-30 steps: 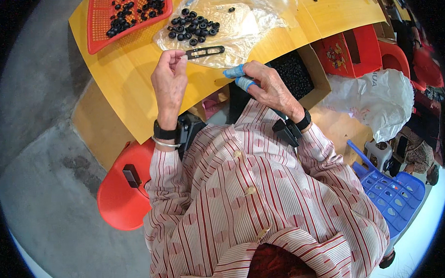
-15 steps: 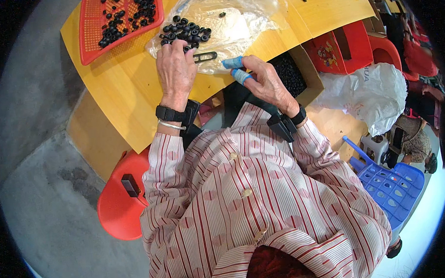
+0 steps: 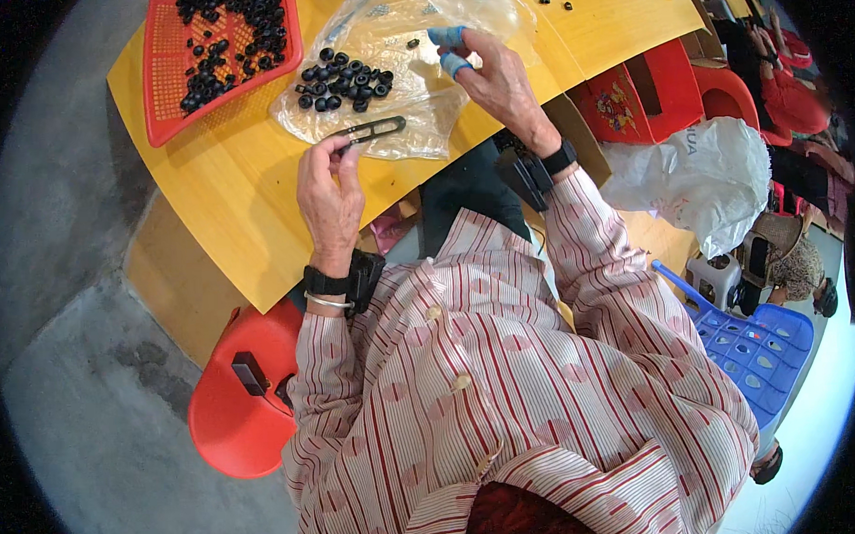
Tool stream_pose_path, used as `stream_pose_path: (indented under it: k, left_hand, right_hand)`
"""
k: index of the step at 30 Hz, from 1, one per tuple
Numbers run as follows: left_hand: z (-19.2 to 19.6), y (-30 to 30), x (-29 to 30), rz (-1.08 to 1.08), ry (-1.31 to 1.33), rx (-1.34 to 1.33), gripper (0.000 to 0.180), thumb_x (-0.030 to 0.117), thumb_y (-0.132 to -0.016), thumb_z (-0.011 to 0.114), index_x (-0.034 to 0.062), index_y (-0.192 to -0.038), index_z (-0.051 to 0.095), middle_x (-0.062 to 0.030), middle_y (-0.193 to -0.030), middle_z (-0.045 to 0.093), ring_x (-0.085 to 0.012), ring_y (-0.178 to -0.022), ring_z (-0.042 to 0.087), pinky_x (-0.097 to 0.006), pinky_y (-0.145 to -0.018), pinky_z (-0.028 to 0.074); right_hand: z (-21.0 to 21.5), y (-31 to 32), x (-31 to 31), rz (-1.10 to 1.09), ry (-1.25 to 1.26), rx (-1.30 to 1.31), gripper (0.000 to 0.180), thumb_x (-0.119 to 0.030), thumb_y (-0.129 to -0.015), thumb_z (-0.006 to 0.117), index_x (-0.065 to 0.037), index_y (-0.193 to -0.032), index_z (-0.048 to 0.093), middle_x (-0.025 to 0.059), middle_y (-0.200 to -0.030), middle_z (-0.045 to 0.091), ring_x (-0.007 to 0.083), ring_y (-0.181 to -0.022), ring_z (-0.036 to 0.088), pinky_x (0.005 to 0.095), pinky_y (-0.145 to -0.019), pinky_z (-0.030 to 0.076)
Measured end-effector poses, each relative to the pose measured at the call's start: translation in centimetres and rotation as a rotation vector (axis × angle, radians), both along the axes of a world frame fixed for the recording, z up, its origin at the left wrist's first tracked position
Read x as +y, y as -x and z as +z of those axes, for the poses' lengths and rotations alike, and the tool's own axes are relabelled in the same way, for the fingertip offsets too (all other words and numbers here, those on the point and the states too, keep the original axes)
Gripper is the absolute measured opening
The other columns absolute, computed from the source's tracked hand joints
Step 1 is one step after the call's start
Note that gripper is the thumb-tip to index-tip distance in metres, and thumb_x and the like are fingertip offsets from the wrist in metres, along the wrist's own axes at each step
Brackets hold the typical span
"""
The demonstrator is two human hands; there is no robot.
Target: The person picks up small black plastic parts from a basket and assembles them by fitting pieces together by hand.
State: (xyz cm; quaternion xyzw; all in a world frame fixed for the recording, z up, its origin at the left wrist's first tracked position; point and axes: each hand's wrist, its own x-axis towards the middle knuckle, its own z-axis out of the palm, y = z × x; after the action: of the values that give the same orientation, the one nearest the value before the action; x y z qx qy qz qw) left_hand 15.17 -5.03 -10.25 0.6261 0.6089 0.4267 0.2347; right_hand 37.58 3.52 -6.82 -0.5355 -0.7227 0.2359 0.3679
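Note:
My left hand [image 3: 331, 203] pinches one end of a long black slotted tool [image 3: 377, 129] between thumb and fingertips, by the table's near edge. Its exact kind is unclear. Beyond it, a group of round black rubber-like parts [image 3: 344, 79] with holes lies on a clear plastic bag [image 3: 422, 102]. Over the bag's right side is my right hand [image 3: 504, 87], its blue-wrapped thumb and forefinger apart with nothing visible between them. A single small black piece [image 3: 413, 43] rests on the bag close to those fingertips.
A red mesh basket [image 3: 162, 93] of black parts stands at the table's [image 3: 246, 198] far left. Right of the table are a cardboard box [image 3: 579, 144], red chairs [image 3: 666, 84] and a white plastic sack [image 3: 712, 177]. A red stool [image 3: 235, 406] sits at lower left.
My left hand has come back from the black parts toward me and now holds the slotted tool. My right hand has moved forward over the bag.

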Motion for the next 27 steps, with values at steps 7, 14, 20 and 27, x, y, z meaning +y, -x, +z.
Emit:
stream_pose_path:
  k: [7, 14, 20, 27]
  left_hand:
    - [-1.4, 0.2, -0.7, -0.017, -0.012, 0.028, 0.017, 0.011, -0.078, 0.068, 0.0031, -0.089, 0.057, -0.0073, -0.075, 0.054, -0.0217, -0.068, 0.052, -0.033, -0.062, 0.044]
    - [-1.4, 0.3, -0.5, -0.064, -0.032, 0.075, 0.019, 0.011, -0.076, 0.070, 0.0039, -0.087, 0.056, -0.0065, -0.074, 0.054, -0.0217, -0.068, 0.052, -0.033, -0.063, 0.043]
    - [-1.0, 0.6, -0.5, -0.065, -0.015, 0.097, 0.019, 0.011, -0.075, 0.071, 0.0042, -0.086, 0.056, -0.0063, -0.074, 0.053, -0.0223, -0.069, 0.052, -0.034, -0.063, 0.043]
    - [-1.0, 0.6, -0.6, -0.069, -0.019, 0.136, 0.020, 0.011, -0.074, 0.071, 0.0044, -0.086, 0.056, -0.0063, -0.074, 0.052, -0.0227, -0.070, 0.051, -0.035, -0.064, 0.043]
  right_hand:
    - [-1.8, -0.2, 3.3, 0.040, -0.076, -0.121, 0.022, -0.010, -0.085, 0.058, -0.004, -0.106, 0.060, 0.0113, -0.095, 0.065, 0.0239, -0.083, 0.062, 0.0334, -0.072, 0.053]
    - [-2.5, -0.6, 3.7, 0.069, -0.124, -0.227, 0.023, -0.012, -0.085, 0.059, -0.006, -0.108, 0.060, 0.0111, -0.093, 0.064, 0.0232, -0.083, 0.062, 0.0327, -0.072, 0.053]
    - [-1.2, 0.2, 3.2, 0.041, -0.095, -0.255, 0.024, -0.013, -0.085, 0.059, -0.007, -0.109, 0.059, 0.0097, -0.090, 0.065, 0.0236, -0.079, 0.061, 0.0331, -0.068, 0.050]
    - [-0.9, 1.4, 4.7, 0.068, -0.199, -0.326, 0.016, -0.010, -0.081, 0.061, -0.005, -0.096, 0.057, 0.0111, -0.086, 0.063, 0.0301, -0.078, 0.059, 0.0373, -0.069, 0.048]
